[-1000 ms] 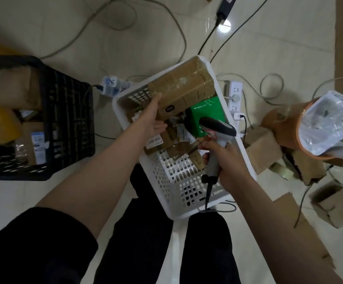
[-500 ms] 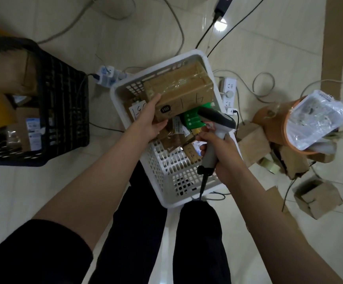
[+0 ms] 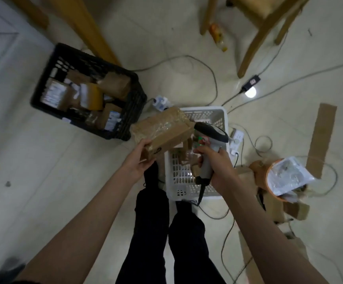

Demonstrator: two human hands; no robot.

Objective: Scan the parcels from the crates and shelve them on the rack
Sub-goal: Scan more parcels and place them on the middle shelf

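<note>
Motion blur is spread over the head view, so the labels on the parcels cannot be read. A brown cardboard parcel, box-shaped and wrapped in glossy clear tape, is held above the near-left corner of the white perforated plastic crate; its near end is gripped by the left hand, thumb laid on top, fingers curled beneath and hidden. The grey handheld barcode scanner is gripped at the handle by the right hand, its dark head just beside the parcel's right edge. The crate's contents are largely hidden behind parcel and scanner. A black lattice crate of taped parcels stands on the tiled floor to the left.
</note>
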